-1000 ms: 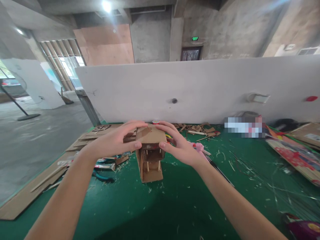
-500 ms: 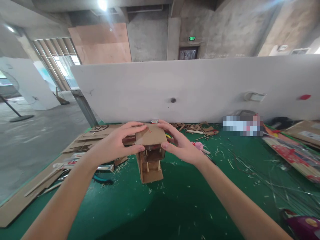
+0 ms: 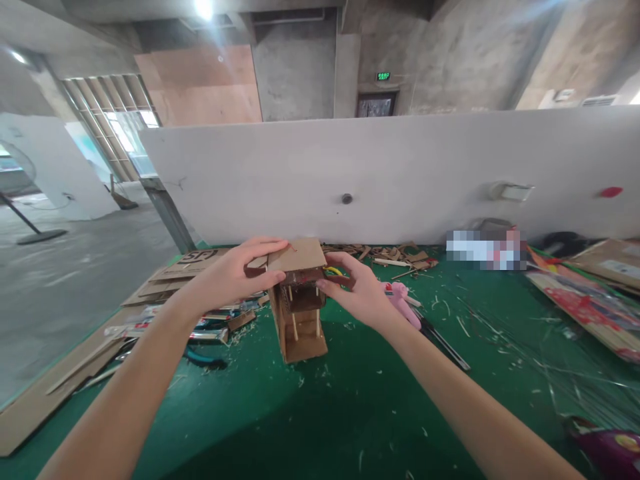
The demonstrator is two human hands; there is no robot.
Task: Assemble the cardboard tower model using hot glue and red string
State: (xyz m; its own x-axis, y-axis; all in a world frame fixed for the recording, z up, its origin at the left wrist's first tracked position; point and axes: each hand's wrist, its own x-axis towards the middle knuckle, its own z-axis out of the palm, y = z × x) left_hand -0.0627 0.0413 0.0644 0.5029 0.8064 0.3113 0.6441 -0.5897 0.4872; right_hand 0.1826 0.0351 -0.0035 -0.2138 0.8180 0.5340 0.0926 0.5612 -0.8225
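A small cardboard model (image 3: 303,348) with stacked levels and thin wooden stick posts stands upright on the green table. My left hand (image 3: 227,277) grips the left edge of its flat cardboard top (image 3: 300,253), thumb in front and fingers above. On the other side, my right hand (image 3: 367,297) holds the model's upper right side, its thumb tip against the front edge; its other fingertips are partly hidden. Behind the right fingers shows a bit of a yellow thing (image 3: 333,271). A pink glue gun (image 3: 404,308) lies beside my right wrist, next to a utility knife (image 3: 445,343).
Cardboard sheets (image 3: 170,273), teal-handled pliers (image 3: 205,359) and packaged tools lie to the left. Cardboard scraps (image 3: 400,257) are heaped by the white partition (image 3: 280,180). At right are packets of sticks (image 3: 585,310), glue strands and a purple object (image 3: 605,443).
The model's top has shifted up and slightly left, showing more of the levels below. My right hand has come off the top surface onto its right side, uncovering more of the glue gun and knife.
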